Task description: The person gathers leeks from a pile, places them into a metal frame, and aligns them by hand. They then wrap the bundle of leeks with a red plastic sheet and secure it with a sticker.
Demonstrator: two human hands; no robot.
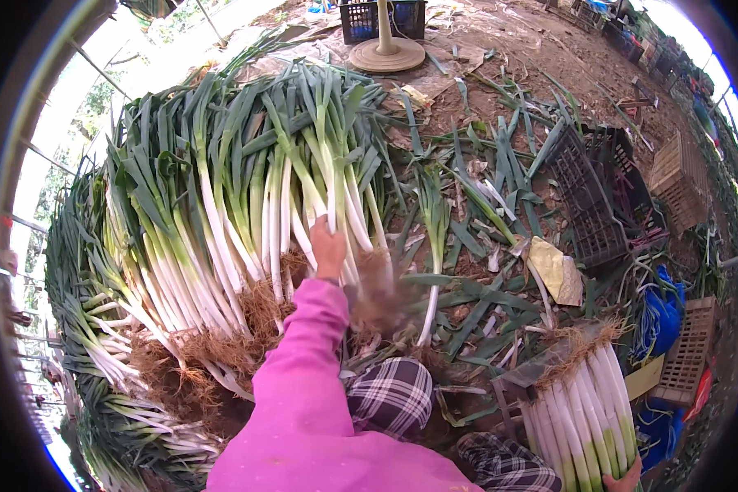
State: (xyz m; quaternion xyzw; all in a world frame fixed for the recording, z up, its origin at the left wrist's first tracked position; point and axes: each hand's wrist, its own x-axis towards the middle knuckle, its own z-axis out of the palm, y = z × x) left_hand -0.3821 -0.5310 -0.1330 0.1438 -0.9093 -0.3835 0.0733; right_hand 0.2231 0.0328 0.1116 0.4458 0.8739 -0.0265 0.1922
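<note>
My left hand, at the end of a pink sleeve, is closed around the white stem of a leek at the right side of a large heap of leeks. These have long green leaves pointing away and brown roots toward me. Roots just right of this hand are blurred by motion. At the lower right edge, my right hand is partly cut off by the frame. Its fingers curl at the green ends of a row of leeks with roots pointing away.
A single leek lies right of the heap among cut leaves. Black crate, tan crates, blue plastic bags and a yellowish scrap lie to the right. A round stand base stands at the back.
</note>
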